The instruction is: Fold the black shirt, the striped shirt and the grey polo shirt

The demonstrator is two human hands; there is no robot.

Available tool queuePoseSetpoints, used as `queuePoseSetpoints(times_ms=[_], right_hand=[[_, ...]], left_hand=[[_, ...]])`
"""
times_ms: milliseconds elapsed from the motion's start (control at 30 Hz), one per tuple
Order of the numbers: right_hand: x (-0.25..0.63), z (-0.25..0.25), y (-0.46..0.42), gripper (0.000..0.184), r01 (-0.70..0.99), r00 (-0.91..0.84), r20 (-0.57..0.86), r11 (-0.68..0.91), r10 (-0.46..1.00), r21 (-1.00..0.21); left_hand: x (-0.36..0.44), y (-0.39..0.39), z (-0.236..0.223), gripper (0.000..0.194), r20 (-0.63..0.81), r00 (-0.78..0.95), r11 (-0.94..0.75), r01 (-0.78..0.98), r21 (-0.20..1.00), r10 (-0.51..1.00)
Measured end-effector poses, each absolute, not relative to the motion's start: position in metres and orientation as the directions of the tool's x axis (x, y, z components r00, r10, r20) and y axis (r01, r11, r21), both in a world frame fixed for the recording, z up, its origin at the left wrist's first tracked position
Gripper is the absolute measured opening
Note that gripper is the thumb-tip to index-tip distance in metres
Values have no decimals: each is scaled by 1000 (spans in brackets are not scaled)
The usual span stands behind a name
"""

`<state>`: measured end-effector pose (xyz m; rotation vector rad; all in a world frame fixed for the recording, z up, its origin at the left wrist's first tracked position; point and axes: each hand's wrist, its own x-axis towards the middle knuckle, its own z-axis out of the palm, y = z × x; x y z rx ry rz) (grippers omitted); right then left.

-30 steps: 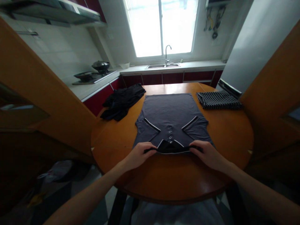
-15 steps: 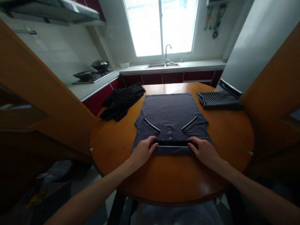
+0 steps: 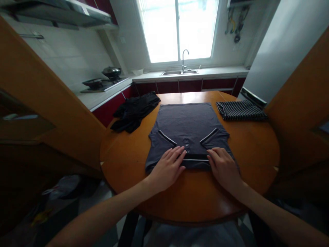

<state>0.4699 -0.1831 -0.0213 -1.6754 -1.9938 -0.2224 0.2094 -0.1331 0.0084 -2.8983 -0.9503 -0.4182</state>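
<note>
A dark grey polo shirt (image 3: 186,118) lies spread on the round wooden table (image 3: 190,200), its collar end toward me. Its sleeves, edged in black and white, are turned inward over the front, and a short button placket shows in the middle. My left hand (image 3: 168,166) rests flat on the left part of the black collar, fingers stretched out. On the collar's right end lies my right hand (image 3: 224,168), palm down with its fingers extended over the cloth. Parts of the collar are hidden under both hands.
Black crumpled clothing (image 3: 136,109) lies at the table's far left. A folded black-and-white striped garment (image 3: 240,110) is at the far right, beside a chair back (image 3: 253,97). Beyond are a stove (image 3: 105,85) with pans, a sink (image 3: 178,72) and a fridge (image 3: 267,48).
Both hands have gone from pinching the collar ends to lying flat on the shirt. My left hand has shifted right, toward the placket. The shirt stays in place.
</note>
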Motion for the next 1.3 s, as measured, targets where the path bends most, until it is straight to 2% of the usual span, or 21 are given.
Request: queuePoseSetpoints(times_ms=[67, 167, 333, 533, 800, 933, 1067, 1133, 1233, 1300], right_hand=[[453, -20, -190, 36, 926, -188, 505, 323, 842, -194], [429, -25, -198, 49, 877, -339, 459, 453, 821, -163], [421, -39, -199, 70, 864, -404, 360, 480, 841, -151], [437, -46, -199, 70, 871, -384, 317, 455, 867, -187], [470, -44, -198, 69, 874, -406, 291, 461, 867, -153], [480, -39, -201, 70, 878, -401, 279, 453, 873, -155], [488, -31, -204, 63, 861, -397, 310, 467, 864, -198], [500, -26, -205, 53, 851, -339, 383, 454, 859, -263], [527, -23, -209, 36, 844, -80, 514, 332, 854, -421], [544, -24, -213, 28, 838, 71, 537, 242, 840, -489]], left_hand=[[220, -139, 6, 56, 206, 834, -855, 518, 27, 512], [228, -142, -5, 64, 143, 838, -850, 524, 55, 526], [224, -144, -22, 73, 152, 810, -824, 559, 91, 566], [221, -149, -23, 73, 121, 783, -792, 601, 110, 610], [203, -153, -30, 75, 130, 731, -742, 657, 133, 670], [192, -155, -34, 77, 178, 691, -713, 685, 147, 701], [176, -158, -29, 64, 283, 622, -682, 694, 231, 730], [163, -158, -24, 56, 351, 576, -669, 690, 275, 738], [140, -153, -17, 42, 438, 461, -605, 743, 285, 772], [124, -148, -16, 36, 446, 390, -540, 793, 282, 806]])
